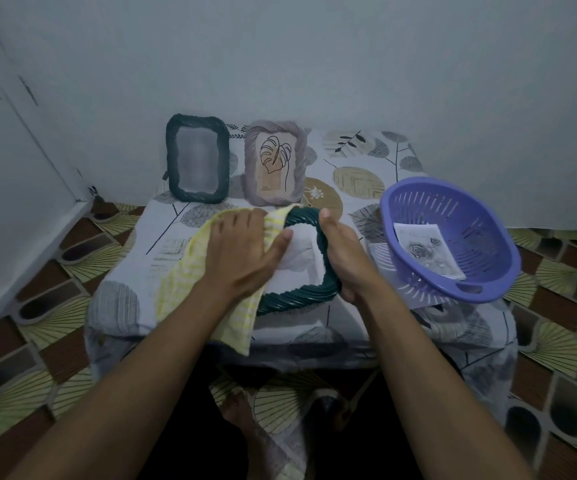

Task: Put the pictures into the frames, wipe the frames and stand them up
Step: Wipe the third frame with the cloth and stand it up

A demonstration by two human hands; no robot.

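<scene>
A dark green rope-edged frame lies tilted near the front of the small table. My right hand grips its right edge. My left hand presses a yellow cloth flat against the frame's left side, thumb on the glass. At the back stand two frames upright: a dark green one whose picture is blurred, and a grey one with a leaf line drawing.
A purple plastic colander basket sits at the table's right, holding a rose picture. The table has a leaf-print cover and stands against a pale wall. Patterned floor surrounds it; my feet show below.
</scene>
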